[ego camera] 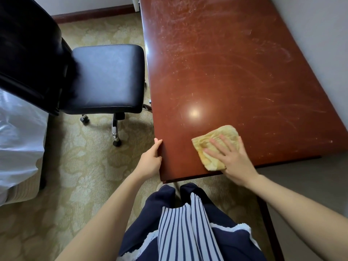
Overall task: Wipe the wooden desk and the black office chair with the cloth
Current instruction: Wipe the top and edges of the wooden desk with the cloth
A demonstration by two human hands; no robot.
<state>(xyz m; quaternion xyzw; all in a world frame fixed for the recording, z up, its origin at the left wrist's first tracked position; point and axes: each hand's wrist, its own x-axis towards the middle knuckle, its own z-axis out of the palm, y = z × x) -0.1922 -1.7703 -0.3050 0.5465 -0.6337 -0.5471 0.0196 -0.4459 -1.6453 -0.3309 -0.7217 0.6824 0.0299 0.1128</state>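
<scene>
A reddish-brown wooden desk (226, 72) fills the upper right, its top streaked with wipe marks. A crumpled yellow cloth (216, 140) lies near the desk's near edge. My right hand (231, 159) presses flat on the cloth with straight, spread fingers. My left hand (150, 159) grips the desk's near left corner, thumb on top and fingers wrapped around the edge. The black office chair (107, 76) stands left of the desk, its seat facing the desk and its backrest at the far left.
Patterned beige carpet (84, 176) covers the floor. A bed with a white plastic cover (17, 140) sits at the left edge. A grey wall (320, 34) runs along the desk's right side. The chair's castors (116, 143) stand close to the desk's left edge.
</scene>
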